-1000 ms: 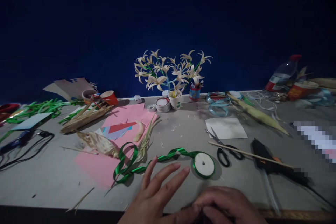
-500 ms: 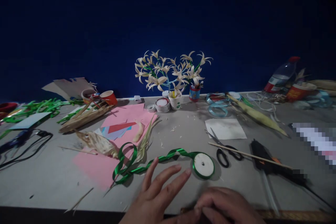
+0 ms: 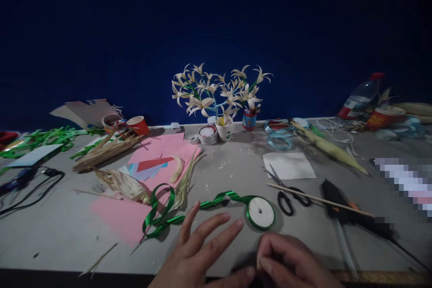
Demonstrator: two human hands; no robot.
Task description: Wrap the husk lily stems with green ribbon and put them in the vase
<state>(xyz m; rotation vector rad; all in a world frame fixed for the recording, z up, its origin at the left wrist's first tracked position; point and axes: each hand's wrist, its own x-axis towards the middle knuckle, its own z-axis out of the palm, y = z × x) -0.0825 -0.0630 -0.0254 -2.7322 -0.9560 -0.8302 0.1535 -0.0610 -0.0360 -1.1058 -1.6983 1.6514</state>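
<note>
My left hand [image 3: 200,249] is at the front edge of the table, three fingers stretched and spread. Its lower fingers come together in a pinch beside my right hand. My right hand [image 3: 288,258] is closed, thumb against curled fingers. Whatever the two hands hold between them is hidden and too small to name. Just beyond lies a spool of green ribbon [image 3: 261,213], its loose ribbon [image 3: 157,227] curling left behind my left fingers. Scissors [image 3: 286,193] with black handles lie right of the spool, under a thin stick [image 3: 320,199].
A black glue gun [image 3: 340,202] lies at the right. White paper flowers [image 3: 216,92] stand in cups at the back. Dried husks [image 3: 123,184] and pink paper [image 3: 118,216] lie left. A corn husk [image 3: 332,148] and a bottle [image 3: 361,94] are farther right.
My right hand has shifted slightly right and up, its fingers curled closer together. My left hand has moved slightly left, fingers still spread. The things on the table have not moved.
</note>
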